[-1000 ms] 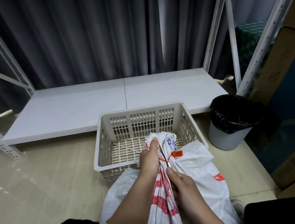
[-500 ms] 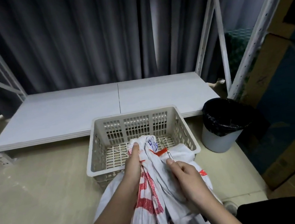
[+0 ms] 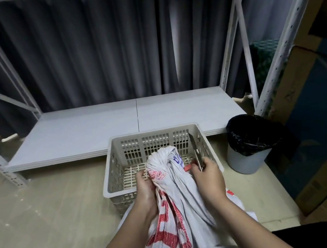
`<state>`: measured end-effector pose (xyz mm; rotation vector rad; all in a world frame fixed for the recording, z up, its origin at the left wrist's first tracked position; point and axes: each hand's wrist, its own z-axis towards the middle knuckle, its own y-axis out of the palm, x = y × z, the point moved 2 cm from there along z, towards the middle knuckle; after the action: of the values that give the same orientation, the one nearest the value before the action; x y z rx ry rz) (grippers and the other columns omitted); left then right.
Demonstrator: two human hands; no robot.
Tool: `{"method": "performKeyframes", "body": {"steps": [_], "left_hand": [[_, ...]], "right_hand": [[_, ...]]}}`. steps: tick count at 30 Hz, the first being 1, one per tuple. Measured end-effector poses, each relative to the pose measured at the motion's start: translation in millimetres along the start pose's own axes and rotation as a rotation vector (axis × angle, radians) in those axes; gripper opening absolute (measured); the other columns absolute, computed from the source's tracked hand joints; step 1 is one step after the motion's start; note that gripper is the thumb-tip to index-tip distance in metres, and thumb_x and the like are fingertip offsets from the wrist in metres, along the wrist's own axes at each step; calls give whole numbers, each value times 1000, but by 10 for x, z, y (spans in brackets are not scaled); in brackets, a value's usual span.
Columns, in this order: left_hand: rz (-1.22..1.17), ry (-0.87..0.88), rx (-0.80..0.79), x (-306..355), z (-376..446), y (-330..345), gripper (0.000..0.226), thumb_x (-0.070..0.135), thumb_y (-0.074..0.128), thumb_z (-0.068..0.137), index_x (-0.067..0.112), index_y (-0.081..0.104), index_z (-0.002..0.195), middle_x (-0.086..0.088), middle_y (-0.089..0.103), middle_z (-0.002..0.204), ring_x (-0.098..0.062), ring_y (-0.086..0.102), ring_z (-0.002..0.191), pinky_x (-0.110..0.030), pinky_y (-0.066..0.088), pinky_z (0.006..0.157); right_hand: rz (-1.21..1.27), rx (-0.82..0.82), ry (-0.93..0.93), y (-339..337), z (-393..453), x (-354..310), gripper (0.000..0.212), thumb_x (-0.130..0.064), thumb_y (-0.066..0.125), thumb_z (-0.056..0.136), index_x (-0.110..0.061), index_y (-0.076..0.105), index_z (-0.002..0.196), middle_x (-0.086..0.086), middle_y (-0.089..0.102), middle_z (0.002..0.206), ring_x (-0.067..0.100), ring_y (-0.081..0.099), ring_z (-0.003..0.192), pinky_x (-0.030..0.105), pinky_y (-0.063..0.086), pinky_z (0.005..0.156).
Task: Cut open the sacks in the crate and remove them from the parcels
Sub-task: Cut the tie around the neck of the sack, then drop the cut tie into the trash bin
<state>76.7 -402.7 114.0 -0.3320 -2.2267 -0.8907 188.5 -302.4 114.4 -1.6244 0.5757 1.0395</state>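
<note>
The sack (image 3: 179, 219) stands between the person's knees, just before the crate (image 3: 154, 138); its bottom is cut off by the frame edge. The left hand (image 3: 145, 189) grips the bunched neck, and the right hand (image 3: 208, 178) holds a knife (image 3: 196, 153) with the blade up, its handle mostly hidden in the fingers. Behind the neck a red tag (image 3: 188, 167) is half covered, and the parcels inside cannot be seen.

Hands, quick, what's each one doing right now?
Left hand: gripping the sack just below its bunched neck.
Right hand: holding a knife, blade up, beside the sack.
</note>
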Motion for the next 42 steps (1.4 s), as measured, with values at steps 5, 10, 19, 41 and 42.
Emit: {"method": "performKeyframes", "body": {"steps": [5, 10, 19, 41, 42], "left_hand": [[5, -46, -27, 38, -56, 12, 55, 44, 29, 95, 4, 66, 87, -18, 73, 72, -32, 61, 81, -35, 45, 68], [173, -69, -87, 134, -91, 14, 51, 44, 35, 96, 5, 68, 101, -17, 74, 87, -32, 65, 88, -36, 49, 74], [532, 50, -164, 453, -53, -36, 28, 16, 49, 98, 5, 58, 122, -9, 73, 96, -19, 71, 83, -31, 58, 70], [1292, 673, -134, 676, 123, 1803, 21, 20, 59, 89, 20, 60, 68, 4, 63, 56, -1, 51, 35, -15, 39, 46], [1303, 648, -127, 596, 175, 1891, 22, 20, 58, 89, 19, 60, 68, 5, 62, 55, -2, 52, 36, -16, 40, 48]], "right_hand": [[44, -200, 82, -113, 200, -45, 13, -26, 63, 84, -14, 69, 82, 8, 67, 78, 22, 60, 67, 26, 43, 58], [50, -394, 75, -217, 210, -65, 31, -14, 67, 86, -20, 55, 59, -9, 47, 35, 1, 38, 28, 15, 28, 34], [308, -159, -50, -366, 452, -375, 12, -12, 67, 87, -15, 63, 76, 0, 63, 68, 10, 54, 60, 21, 40, 58], [618, 152, -139, -1556, 803, -446, 18, -19, 53, 96, -5, 63, 101, 8, 74, 86, -5, 52, 43, 6, 36, 46], [619, 168, -122, -1619, 832, -367, 16, -19, 52, 96, -8, 63, 103, 10, 73, 86, -5, 54, 45, 6, 38, 48]]}}
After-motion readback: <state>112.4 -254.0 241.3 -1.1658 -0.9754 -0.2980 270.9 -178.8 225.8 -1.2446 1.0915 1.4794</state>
